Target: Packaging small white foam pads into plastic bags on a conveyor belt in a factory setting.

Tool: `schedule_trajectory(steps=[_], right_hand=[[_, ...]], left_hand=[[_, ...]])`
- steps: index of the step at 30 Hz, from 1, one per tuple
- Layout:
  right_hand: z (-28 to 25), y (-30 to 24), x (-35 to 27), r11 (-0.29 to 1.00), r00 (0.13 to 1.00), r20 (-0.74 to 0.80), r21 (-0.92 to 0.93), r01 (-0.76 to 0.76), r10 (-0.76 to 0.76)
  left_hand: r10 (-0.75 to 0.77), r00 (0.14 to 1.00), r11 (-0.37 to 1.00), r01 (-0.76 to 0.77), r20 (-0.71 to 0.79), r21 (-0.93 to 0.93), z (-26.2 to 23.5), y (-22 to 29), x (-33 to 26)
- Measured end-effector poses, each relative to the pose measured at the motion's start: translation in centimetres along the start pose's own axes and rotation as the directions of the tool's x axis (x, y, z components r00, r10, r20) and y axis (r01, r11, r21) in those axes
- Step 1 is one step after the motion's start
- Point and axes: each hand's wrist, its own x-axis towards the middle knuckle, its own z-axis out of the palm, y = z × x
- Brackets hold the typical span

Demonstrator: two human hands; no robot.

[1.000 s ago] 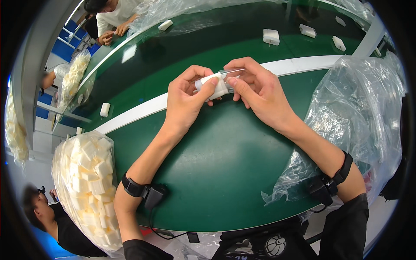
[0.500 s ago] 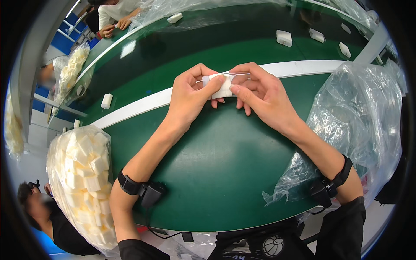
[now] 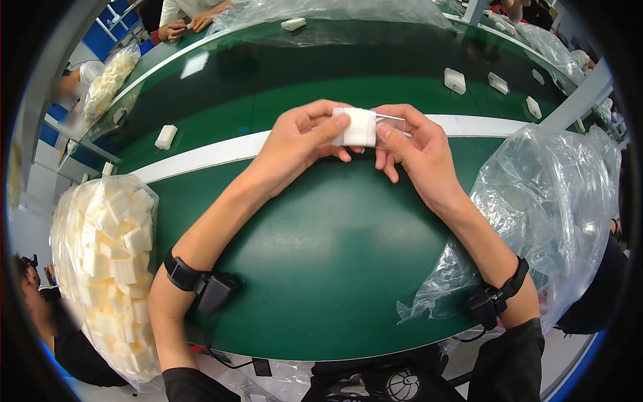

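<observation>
White block point(image 3: 360, 127), both hands' fingers point(image 3: 333, 126) pinching

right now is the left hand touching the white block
Touching. The head view shows the left hand with its thumb pressed flat on the face of the white block, no gap between them; the right hand grips its other side.

A long green conveyor belt point(image 3: 321, 268) with a white stripe running along it carries scattered small white rectangular blocks, one at the left point(image 3: 165, 137), one at the far end point(image 3: 293, 24) and several at the right point(image 3: 455, 80), while crumpled clear plastic bags point(image 3: 536, 208) rest on its right edge.
</observation>
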Motion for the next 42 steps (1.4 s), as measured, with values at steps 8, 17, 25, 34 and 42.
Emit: schedule_trajectory(steps=[8, 17, 25, 34, 42], right_hand=[[0.4, 0.1, 0.0, 0.996, 0.995, -0.057, 0.001, 0.085, -0.085], [0.7, 0.2, -0.3, 0.984, 0.987, 0.030, -0.081, 0.157, -0.155], [0.1, 0.9, -0.1, 0.971, 0.972, 0.023, -0.045, 0.235, -0.234], [0.3, 0.7, -0.1, 0.916, 0.931, 0.014, -0.174, 0.362, -0.365], [0.4, 0.7, 0.1, 0.905, 0.915, -0.006, -0.148, 0.399, -0.404]], left_hand=[[-0.005, 0.998, 0.964, 0.021, -0.058, 0.265, -1.6, 0.9, -0.2], [0.027, 0.998, 0.955, -0.008, -0.059, 0.295, 1.0, 1.2, -0.7], [0.430, 0.896, 0.795, -0.435, 0.111, 0.423, 0.2, -0.4, 0.0], [0.317, 0.945, 0.841, -0.322, 0.086, 0.434, 0.0, 0.4, -0.6], [0.426, 0.900, 0.795, -0.420, 0.090, 0.438, 0.5, -0.2, -0.4]])
